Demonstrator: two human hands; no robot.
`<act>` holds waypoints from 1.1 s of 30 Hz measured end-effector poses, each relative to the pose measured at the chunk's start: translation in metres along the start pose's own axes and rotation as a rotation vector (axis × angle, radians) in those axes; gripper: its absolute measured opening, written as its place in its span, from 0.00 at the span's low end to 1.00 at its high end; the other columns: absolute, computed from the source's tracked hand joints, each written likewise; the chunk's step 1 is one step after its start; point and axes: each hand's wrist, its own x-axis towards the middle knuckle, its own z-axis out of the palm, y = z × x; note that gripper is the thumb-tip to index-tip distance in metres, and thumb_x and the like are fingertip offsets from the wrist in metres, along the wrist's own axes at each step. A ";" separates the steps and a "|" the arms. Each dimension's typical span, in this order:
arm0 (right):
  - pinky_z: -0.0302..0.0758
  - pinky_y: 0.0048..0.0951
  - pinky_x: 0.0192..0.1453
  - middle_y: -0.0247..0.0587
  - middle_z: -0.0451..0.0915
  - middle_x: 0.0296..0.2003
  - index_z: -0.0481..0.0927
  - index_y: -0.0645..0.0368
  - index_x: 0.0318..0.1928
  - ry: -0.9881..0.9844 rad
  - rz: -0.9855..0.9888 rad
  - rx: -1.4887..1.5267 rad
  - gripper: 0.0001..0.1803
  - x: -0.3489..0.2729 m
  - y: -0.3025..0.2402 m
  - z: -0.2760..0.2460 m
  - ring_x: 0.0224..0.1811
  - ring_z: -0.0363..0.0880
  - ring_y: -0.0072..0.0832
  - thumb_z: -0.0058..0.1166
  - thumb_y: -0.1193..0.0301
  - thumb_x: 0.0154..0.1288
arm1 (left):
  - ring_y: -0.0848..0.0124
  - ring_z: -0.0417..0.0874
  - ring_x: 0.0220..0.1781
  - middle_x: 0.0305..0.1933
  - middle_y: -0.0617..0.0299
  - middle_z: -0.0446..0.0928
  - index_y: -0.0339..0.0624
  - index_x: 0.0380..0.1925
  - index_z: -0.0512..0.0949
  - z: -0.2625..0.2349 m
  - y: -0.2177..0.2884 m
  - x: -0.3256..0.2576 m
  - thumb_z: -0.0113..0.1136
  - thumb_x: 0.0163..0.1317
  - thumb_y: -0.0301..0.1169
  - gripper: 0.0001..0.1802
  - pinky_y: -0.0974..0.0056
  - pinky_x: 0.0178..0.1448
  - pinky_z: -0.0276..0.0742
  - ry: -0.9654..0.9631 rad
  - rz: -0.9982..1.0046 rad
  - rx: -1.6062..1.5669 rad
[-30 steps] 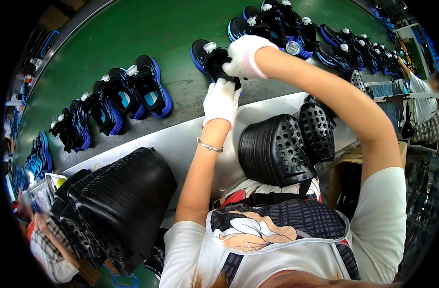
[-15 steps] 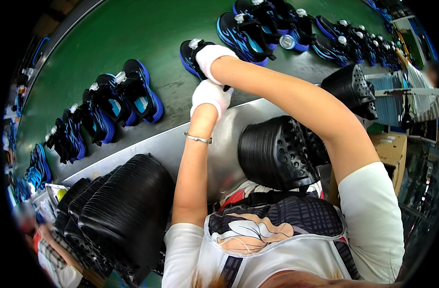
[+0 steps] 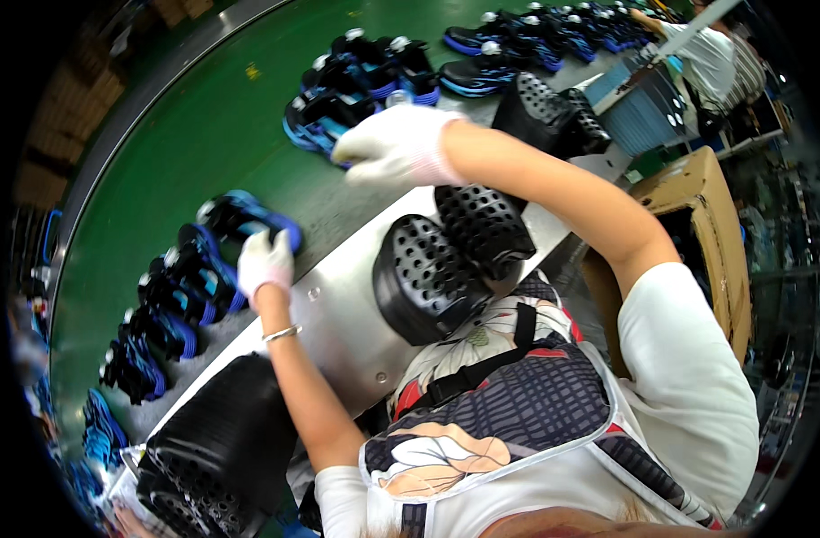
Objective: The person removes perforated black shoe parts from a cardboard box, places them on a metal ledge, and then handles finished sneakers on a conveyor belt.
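Note:
Blue and black shoes lie in rows on a green belt [image 3: 204, 125]. My left hand [image 3: 266, 262], in a white glove, rests on the near end of one shoe [image 3: 244, 218] at the right of the left row, with its fingers curled over it. My right hand [image 3: 394, 148], also gloved and blurred, reaches out over the belt with its fingers spread. It is just beside a pair of shoes [image 3: 325, 121] and nothing shows inside it. A metal bracelet sits on my left wrist.
A grey metal ledge [image 3: 338, 296] runs between me and the belt. On it stand stacks of black perforated soles [image 3: 423, 278], with more stacks at the lower left [image 3: 217, 448]. A cardboard box [image 3: 697, 193] is on my right. Another person [image 3: 710, 54] works at the top right.
My left hand has moved left along the belt to the shoes of the left row. My right hand has come off the shoe that it gripped and now hovers beside it.

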 end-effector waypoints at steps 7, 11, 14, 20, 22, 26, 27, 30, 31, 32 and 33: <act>0.75 0.36 0.55 0.52 0.83 0.44 0.82 0.59 0.48 0.755 0.645 -0.026 0.22 -0.148 0.125 -0.025 0.47 0.81 0.45 0.51 0.56 0.64 | 0.54 0.76 0.52 0.53 0.55 0.78 0.48 0.49 0.81 -0.004 0.033 0.003 0.59 0.61 0.39 0.17 0.54 0.57 0.73 0.472 0.163 0.114; 0.71 0.37 0.62 0.52 0.79 0.51 0.78 0.58 0.55 0.638 0.701 -0.166 0.28 -0.174 0.152 -0.011 0.57 0.75 0.45 0.57 0.54 0.58 | 0.54 0.76 0.56 0.54 0.53 0.77 0.45 0.51 0.79 0.002 0.098 0.013 0.59 0.62 0.39 0.19 0.56 0.61 0.72 0.245 0.409 -0.218; 0.62 0.38 0.71 0.51 0.75 0.56 0.75 0.55 0.58 0.494 0.693 -0.151 0.33 -0.173 0.149 -0.006 0.63 0.66 0.50 0.61 0.54 0.52 | 0.51 0.76 0.57 0.58 0.49 0.74 0.43 0.54 0.76 0.020 0.121 0.032 0.60 0.61 0.39 0.23 0.55 0.62 0.72 0.103 0.474 -0.209; 0.72 0.35 0.61 0.50 0.75 0.49 0.74 0.54 0.56 0.513 0.626 -0.208 0.30 -0.174 0.161 -0.005 0.55 0.74 0.45 0.63 0.60 0.51 | 0.48 0.77 0.53 0.53 0.48 0.75 0.43 0.51 0.76 0.051 0.111 0.059 0.54 0.64 0.35 0.17 0.53 0.55 0.74 0.080 0.444 -0.195; 0.72 0.35 0.61 0.50 0.76 0.48 0.74 0.55 0.55 0.501 0.630 -0.230 0.30 -0.175 0.163 -0.003 0.55 0.74 0.45 0.63 0.61 0.51 | 0.49 0.77 0.53 0.52 0.48 0.75 0.42 0.49 0.76 0.043 0.105 0.052 0.53 0.63 0.32 0.15 0.53 0.55 0.74 0.062 0.414 -0.130; 0.70 0.36 0.64 0.52 0.76 0.52 0.73 0.56 0.58 0.525 0.609 -0.107 0.33 -0.181 0.172 0.006 0.58 0.73 0.47 0.64 0.59 0.51 | 0.47 0.77 0.50 0.49 0.46 0.75 0.40 0.47 0.76 0.038 0.077 0.040 0.53 0.62 0.29 0.14 0.53 0.53 0.73 0.077 0.451 -0.101; 0.68 0.37 0.67 0.54 0.75 0.55 0.72 0.55 0.60 0.485 0.628 -0.023 0.36 -0.182 0.176 0.002 0.61 0.71 0.49 0.64 0.58 0.50 | 0.47 0.77 0.50 0.49 0.46 0.75 0.40 0.46 0.77 0.035 0.074 0.035 0.53 0.61 0.29 0.14 0.53 0.53 0.73 0.048 0.426 -0.111; 0.69 0.36 0.66 0.56 0.77 0.53 0.71 0.58 0.59 0.442 0.646 -0.056 0.36 -0.178 0.175 -0.002 0.59 0.72 0.49 0.65 0.58 0.50 | 0.47 0.77 0.49 0.48 0.47 0.75 0.39 0.45 0.77 0.031 0.065 0.025 0.53 0.61 0.29 0.13 0.53 0.53 0.73 0.067 0.405 -0.140; 0.69 0.35 0.66 0.56 0.77 0.53 0.71 0.59 0.59 0.429 0.653 -0.069 0.36 -0.178 0.173 -0.005 0.59 0.73 0.49 0.65 0.58 0.50 | 0.47 0.77 0.49 0.48 0.47 0.75 0.39 0.45 0.77 0.032 0.063 0.023 0.53 0.61 0.29 0.13 0.53 0.53 0.73 0.070 0.402 -0.156; 0.69 0.35 0.65 0.55 0.77 0.53 0.71 0.60 0.58 0.445 0.635 -0.051 0.35 -0.180 0.175 -0.004 0.59 0.73 0.49 0.66 0.60 0.50 | 0.48 0.77 0.48 0.48 0.48 0.75 0.39 0.44 0.77 0.033 0.062 0.023 0.54 0.62 0.30 0.12 0.54 0.52 0.73 0.100 0.427 -0.170; 0.70 0.35 0.64 0.54 0.77 0.52 0.72 0.60 0.56 0.453 0.624 -0.059 0.33 -0.183 0.174 -0.004 0.58 0.74 0.47 0.66 0.62 0.50 | 0.48 0.77 0.48 0.47 0.48 0.75 0.39 0.44 0.77 0.035 0.062 0.024 0.54 0.62 0.30 0.12 0.54 0.51 0.73 0.101 0.444 -0.189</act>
